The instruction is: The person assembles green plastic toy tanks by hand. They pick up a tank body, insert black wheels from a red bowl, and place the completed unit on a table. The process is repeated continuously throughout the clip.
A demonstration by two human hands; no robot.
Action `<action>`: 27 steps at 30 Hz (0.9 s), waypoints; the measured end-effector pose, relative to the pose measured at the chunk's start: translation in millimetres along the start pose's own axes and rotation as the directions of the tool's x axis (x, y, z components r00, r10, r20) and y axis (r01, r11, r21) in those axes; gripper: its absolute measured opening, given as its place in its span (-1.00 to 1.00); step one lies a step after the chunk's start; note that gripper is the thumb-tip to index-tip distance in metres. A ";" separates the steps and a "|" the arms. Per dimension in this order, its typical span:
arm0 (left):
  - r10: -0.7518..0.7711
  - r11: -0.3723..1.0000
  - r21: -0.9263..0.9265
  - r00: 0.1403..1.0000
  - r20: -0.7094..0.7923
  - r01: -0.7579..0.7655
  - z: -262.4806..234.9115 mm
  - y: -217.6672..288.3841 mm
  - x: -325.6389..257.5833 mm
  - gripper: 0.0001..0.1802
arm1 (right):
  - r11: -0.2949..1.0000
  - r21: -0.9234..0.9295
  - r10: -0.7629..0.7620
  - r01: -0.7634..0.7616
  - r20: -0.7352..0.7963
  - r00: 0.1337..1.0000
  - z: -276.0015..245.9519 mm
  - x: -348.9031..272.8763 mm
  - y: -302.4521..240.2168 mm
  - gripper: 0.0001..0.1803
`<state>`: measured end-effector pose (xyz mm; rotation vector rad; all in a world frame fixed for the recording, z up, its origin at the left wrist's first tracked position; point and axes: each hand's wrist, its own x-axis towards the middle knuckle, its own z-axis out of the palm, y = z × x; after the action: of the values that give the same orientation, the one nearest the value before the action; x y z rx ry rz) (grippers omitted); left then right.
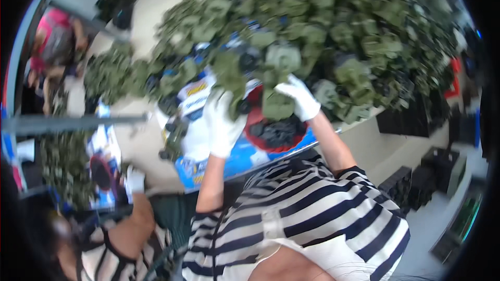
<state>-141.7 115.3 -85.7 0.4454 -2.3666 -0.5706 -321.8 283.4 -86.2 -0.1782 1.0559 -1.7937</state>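
My left hand (221,127), in a white glove, is smeared by motion. Its fingertips meet the lower edge of an olive-green piece (229,73); whether they grip it I cannot tell. My right hand (299,99), also white-gloved, pinches the edge of a flat green piece (278,105) with a rounded outline. Under and between both hands stands a red bowl (279,148) holding small dark pieces (273,132). Beyond it a large heap of similar green pieces (344,31) covers the table, with dark round parts among them.
Blue and white printed sheeting (239,158) lies beneath the bowl along the table's near edge. A grey metal bar (78,123) crosses at left. A co-worker's gloved hand (135,181) is beside another red-rimmed bowl (100,173). Black crates (398,187) stand low at right.
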 end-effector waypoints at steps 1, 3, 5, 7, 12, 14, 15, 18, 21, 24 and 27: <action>-0.028 0.996 -0.084 0.999 0.039 0.032 0.3 9.8 -2.3 -0.20 | 0.999 0.020 0.029 -0.028 -0.032 0.999 -10.3 -12.9 -3.9 -0.52; -0.337 0.782 -0.556 0.941 0.002 0.281 21.1 11.9 -38.4 -0.11 | 0.672 -0.515 -0.449 0.532 0.288 0.846 -15.1 -44.2 -18.7 -0.49; -0.567 0.479 -0.745 0.812 0.141 0.464 26.7 44.0 -35.6 -0.04 | 0.822 -0.416 -0.363 0.388 0.142 0.921 -6.4 -88.3 -53.9 -0.48; -0.507 0.653 -0.643 0.862 0.022 0.400 30.9 62.3 -38.3 -0.04 | 0.994 0.001 -0.106 0.108 -0.146 0.984 -13.0 -126.2 -89.3 -0.48; -0.233 0.888 -0.436 0.960 -0.154 0.146 58.0 94.8 -31.4 -0.03 | 0.877 0.256 -0.210 0.407 -0.557 0.804 -109.1 -218.2 -135.0 -0.59; -0.165 0.908 -0.409 0.972 -0.166 0.084 63.8 123.1 -18.1 -0.04 | 0.765 0.280 -0.260 0.580 -0.690 0.676 -159.8 -234.8 -139.0 -0.71; -0.171 0.895 -0.439 0.970 -0.170 0.081 67.7 135.9 -12.4 -0.05 | 0.792 0.214 -0.265 0.572 -0.723 0.637 -177.3 -240.8 -153.7 -0.68; -0.102 0.934 -0.354 0.981 -0.164 0.038 71.6 169.3 2.0 -0.08 | 0.808 0.210 -0.267 0.550 -0.702 0.660 -208.5 -253.9 -246.7 -0.62; -0.134 0.897 -0.432 0.989 -0.066 0.093 91.0 198.4 13.8 -0.07 | 0.735 -0.081 -0.620 0.673 -0.482 0.619 -297.5 -238.4 -409.7 -0.52; -0.232 0.801 -0.521 0.955 0.185 0.295 99.5 258.6 38.8 -0.02 | 0.495 0.209 -0.351 0.843 -0.840 0.415 -364.5 -230.9 -567.3 0.02; -0.061 0.892 -0.434 0.985 0.162 0.127 112.6 277.3 54.7 -0.01 | 0.651 -0.215 -0.708 0.728 -0.518 0.480 -371.3 -199.6 -537.0 -0.54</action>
<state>-302.1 357.5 4.9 0.3182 -2.2582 -1.1924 -794.7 719.5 142.5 -0.0625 1.5102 -2.7648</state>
